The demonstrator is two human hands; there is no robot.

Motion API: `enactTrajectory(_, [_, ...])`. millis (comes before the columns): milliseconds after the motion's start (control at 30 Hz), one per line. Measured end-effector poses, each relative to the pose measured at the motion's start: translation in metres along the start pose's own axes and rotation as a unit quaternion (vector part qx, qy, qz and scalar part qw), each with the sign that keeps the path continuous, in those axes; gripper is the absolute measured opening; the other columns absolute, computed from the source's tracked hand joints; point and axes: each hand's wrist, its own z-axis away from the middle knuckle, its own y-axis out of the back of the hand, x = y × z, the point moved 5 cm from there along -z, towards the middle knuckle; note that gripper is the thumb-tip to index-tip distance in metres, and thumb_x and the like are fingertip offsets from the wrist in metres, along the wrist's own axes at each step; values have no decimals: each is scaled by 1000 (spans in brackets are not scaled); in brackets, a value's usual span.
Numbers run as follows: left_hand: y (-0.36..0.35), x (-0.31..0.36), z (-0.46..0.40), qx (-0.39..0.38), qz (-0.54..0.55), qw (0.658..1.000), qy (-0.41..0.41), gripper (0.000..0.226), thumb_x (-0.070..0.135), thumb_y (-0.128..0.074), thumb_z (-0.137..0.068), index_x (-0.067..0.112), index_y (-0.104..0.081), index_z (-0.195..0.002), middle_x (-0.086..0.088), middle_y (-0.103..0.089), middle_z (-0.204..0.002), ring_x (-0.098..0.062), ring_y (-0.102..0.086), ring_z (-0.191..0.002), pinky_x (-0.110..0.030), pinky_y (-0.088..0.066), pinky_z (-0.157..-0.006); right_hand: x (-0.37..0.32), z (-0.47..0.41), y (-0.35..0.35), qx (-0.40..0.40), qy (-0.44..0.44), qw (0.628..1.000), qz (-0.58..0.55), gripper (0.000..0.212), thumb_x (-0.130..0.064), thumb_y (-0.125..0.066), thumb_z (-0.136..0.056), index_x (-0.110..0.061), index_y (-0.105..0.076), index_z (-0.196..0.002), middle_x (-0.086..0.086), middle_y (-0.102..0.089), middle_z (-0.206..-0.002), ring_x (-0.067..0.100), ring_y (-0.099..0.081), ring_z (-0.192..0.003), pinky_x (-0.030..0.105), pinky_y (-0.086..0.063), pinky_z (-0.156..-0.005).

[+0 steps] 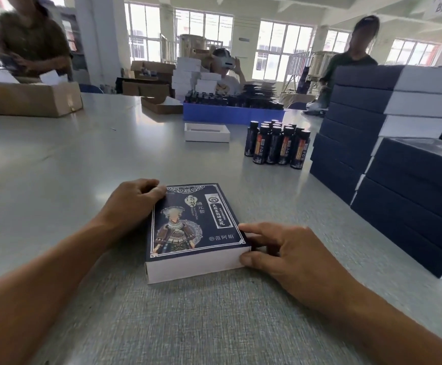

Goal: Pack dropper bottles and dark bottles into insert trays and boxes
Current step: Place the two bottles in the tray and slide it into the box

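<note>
I see one closed dark box [192, 227] with a printed lid lying flat on the grey counter [56, 159], between my two hands. Beyond it stands one cluster of dark bottles [276, 144], upright; those behind are hidden, so I cannot count them exactly. One open white tray [206, 132] sits left of them. On the right, two stacks of navy boxes [388, 122] run out of view. My left hand [133, 202] curls round the box's far left corner, fingers bent over its edge. My right hand [280, 250] pinches the near right corner, fingers [256, 229] on the side, thumb at the front.
</note>
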Motion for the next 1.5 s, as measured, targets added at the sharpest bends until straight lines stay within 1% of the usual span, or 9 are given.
enactTrajectory(133, [5,-2,9,55,-26,998,-6,36,37,-64,-93,14,-69,-120,-4,-70,-118,-16,-61,-96,-29,-43,-87,4,-1,6,7,-34,996,77,49,-48,-70,-84,-39,-58,-131,-23,-66,-119,-10,-58,-106,19,-48,-97])
enactTrajectory(300, [9,3,14,103,-3,995,1,37,37,-65,-92,13,-69,-120,-4,-70,-117,-17,-62,-99,-32,-46,-90,-2,2,-1,-55,-30,998,10,59,-78,-64,-71,-45,-62,-120,-21,-67,-110,-1,-63,-100,32,-54,-90])
enactTrajectory(467, [11,10,20,176,93,980,-3,33,36,-65,-93,16,-69,-119,0,-69,-110,-19,-62,-101,-38,-48,-95,-2,5,1,-9,-58,997,-42,48,-71,-58,-82,-37,-68,-115,-15,-70,-102,3,-66,-92,34,-57,-83])
enactTrajectory(567, [8,4,20,179,144,973,7,28,36,-66,-92,19,-71,-113,-3,-70,-106,-24,-65,-98,-49,-52,-94,-3,7,5,18,-69,994,-78,43,-65,-59,-85,-37,-69,-116,-21,-70,-102,-4,-65,-94,20,-56,-79])
enactTrajectory(767, [-8,-12,14,142,204,969,0,19,61,-66,-81,49,-68,-95,10,-72,-94,-14,-73,-75,-31,-59,-57,3,9,5,32,-201,917,-343,28,-53,-74,-80,-38,-69,-104,-5,-75,-103,14,-74,-89,36,-62,-75])
enactTrajectory(967, [-38,-36,-3,14,257,965,53,72,81,-52,-76,28,-62,-125,-2,-72,-113,-29,-72,-90,-52,-58,-75,-1,10,56,183,-201,911,-311,12,-31,-63,-88,-31,-75,-88,-15,-70,-70,0,-66,-58,25,-53,-50])
enactTrajectory(1067, [-43,-41,-8,30,263,962,61,65,85,-54,-73,41,-60,-121,8,-67,-111,-24,-75,-79,-48,-59,-66,-7,24,110,266,-185,900,-291,16,-30,-61,-88,-30,-75,-81,-11,-64,-58,4,-60,-53,24,-49,-47])
enactTrajectory(1267, [-57,-63,-22,32,180,982,55,65,90,-48,-71,46,-59,-118,29,-66,-94,-11,-73,-66,-33,-57,-49,0,101,247,503,-157,801,-284,13,-25,-62,-85,-19,-68,-75,-2,-69,-62,19,-69,-64,37,-56,-68])
enactTrajectory(1500, [-73,-126,-55,-5,120,992,46,49,85,-50,-76,53,-63,-111,21,-72,-95,-15,-74,-73,-45,-58,-62,75,151,326,576,-298,731,-211,19,-26,-53,-87,-21,-48,-70,4,-37,-59,15,-36,-35,15,-27,-33])
